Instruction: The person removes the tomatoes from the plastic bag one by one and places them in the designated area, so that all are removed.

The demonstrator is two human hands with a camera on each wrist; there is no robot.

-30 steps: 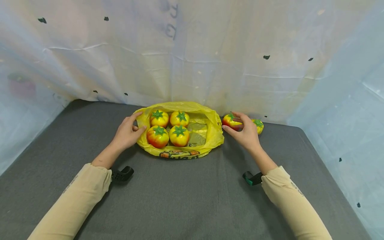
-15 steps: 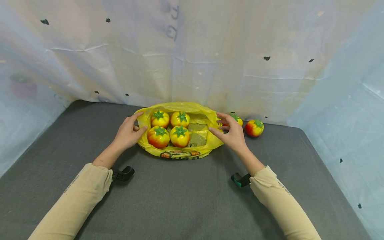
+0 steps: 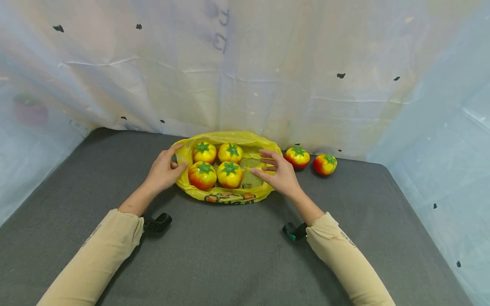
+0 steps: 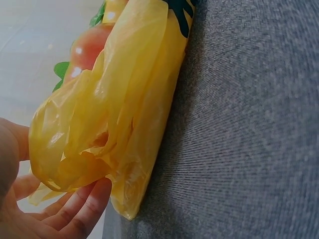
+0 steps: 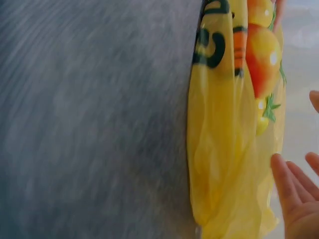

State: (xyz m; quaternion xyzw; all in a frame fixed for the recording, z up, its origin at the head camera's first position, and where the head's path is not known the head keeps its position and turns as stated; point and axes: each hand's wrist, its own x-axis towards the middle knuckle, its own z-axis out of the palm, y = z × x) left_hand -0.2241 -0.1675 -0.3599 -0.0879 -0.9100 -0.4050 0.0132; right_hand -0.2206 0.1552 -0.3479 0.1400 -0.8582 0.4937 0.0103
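Observation:
A yellow plastic bag (image 3: 203,195) lies with its mouth open on the dark grey table. Several red-and-yellow tomatoes (image 3: 203,176) with green star-shaped tops sit in its left and middle part. My left hand (image 3: 162,170) holds the bag's left rim between thumb and fingers; in the left wrist view its fingers (image 4: 89,211) bear against the crumpled end. Over the right part of the bag's mouth is my right hand (image 3: 281,175), its fingers spread and holding nothing. The right wrist view shows that hand's fingertips (image 5: 279,160) beside the bag's upper edge.
Just right of the bag stands one more tomato (image 3: 297,157), with another tomato (image 3: 325,164) a little farther right. A pale plastic sheet (image 3: 268,93) hangs behind the table (image 3: 229,255). Black wrist straps (image 3: 158,222) stick out below both wrists.
My right hand has moved left, from in front of the two loose tomatoes to over the bag's right side, so both tomatoes now show fully. The left hand has stayed at the left rim.

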